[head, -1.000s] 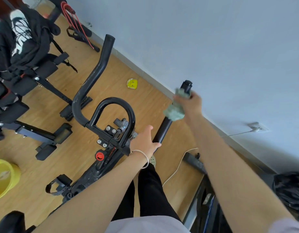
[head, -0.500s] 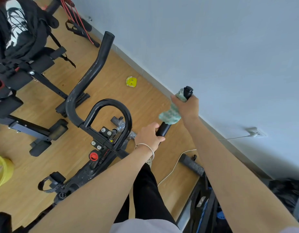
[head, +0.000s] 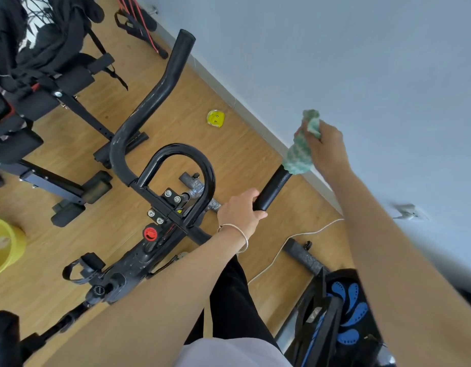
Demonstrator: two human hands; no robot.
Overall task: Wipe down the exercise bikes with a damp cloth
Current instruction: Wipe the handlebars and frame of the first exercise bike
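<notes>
A black exercise bike [head: 139,258] stands on the wooden floor below me, its handlebars spreading left and right around a central loop [head: 181,152]. My left hand [head: 241,211] grips the lower part of the right handlebar [head: 272,190]. My right hand [head: 325,149] holds a green-and-white cloth [head: 299,152] wrapped around that bar's upper end, which is hidden under it. The left handlebar [head: 160,94] rises free toward the wall.
A black weight bench with dark clothes [head: 38,75] stands at the left. A yellow bucket [head: 4,245] sits at the left edge. A yellow smiley object [head: 215,118] lies by the wall. A white cable [head: 282,247] crosses the floor. Another machine with blue pedals [head: 345,311] is at bottom right.
My right hand slid the cloth along the right handlebar's top, and the cloth now covers the bar's tip. The left hand closed on the bar lower down.
</notes>
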